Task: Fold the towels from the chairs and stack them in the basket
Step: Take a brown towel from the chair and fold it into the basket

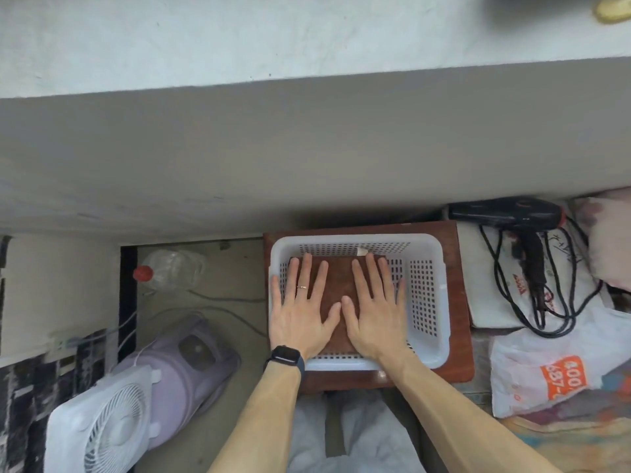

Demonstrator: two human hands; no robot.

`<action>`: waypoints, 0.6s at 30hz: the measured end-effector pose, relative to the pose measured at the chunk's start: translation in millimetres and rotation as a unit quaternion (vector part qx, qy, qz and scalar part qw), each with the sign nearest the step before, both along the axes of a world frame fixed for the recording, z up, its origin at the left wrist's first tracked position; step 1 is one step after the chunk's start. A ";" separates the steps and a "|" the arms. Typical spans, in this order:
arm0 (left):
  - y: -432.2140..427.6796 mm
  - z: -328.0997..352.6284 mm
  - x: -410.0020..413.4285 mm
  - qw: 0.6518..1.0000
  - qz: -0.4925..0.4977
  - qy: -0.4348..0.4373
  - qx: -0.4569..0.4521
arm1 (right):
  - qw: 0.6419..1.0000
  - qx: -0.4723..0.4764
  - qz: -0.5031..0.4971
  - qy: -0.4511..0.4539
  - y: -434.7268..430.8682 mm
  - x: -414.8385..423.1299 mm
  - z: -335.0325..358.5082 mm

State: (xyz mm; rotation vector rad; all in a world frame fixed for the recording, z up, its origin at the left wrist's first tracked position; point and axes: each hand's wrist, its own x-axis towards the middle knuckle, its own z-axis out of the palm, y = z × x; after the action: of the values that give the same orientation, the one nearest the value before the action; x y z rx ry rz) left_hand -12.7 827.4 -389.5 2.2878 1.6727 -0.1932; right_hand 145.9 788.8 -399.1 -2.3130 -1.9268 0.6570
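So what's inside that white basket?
A folded brown towel lies in the white basket, pressed flat by the left hand and right hand. Whether more towels lie underneath cannot be seen; the hands and top towel cover that.

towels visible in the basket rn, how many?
1. A folded brown towel lies flat in the white basket, left hand and right hand pressed flat on it. Others could lie beneath; cannot tell.
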 end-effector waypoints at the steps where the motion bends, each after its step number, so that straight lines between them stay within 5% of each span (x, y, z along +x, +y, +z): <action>1: 0.7 -1.6 1.2 1.000 -0.002 0.004 0.001 | 1.000 -0.001 -0.002 0.007 1.1 0.3 -2.3; 18: 5.9 -2.7 7.0 1.000 -0.009 0.017 -0.005 | 0.999 -0.015 -0.025 0.032 5.6 0.5 -5.8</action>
State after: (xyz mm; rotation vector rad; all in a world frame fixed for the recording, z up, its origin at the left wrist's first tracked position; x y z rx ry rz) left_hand -5.7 833.3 -392.2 2.3064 1.6635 -0.2450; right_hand 146.4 794.5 -404.9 -2.3189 -1.8376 0.7509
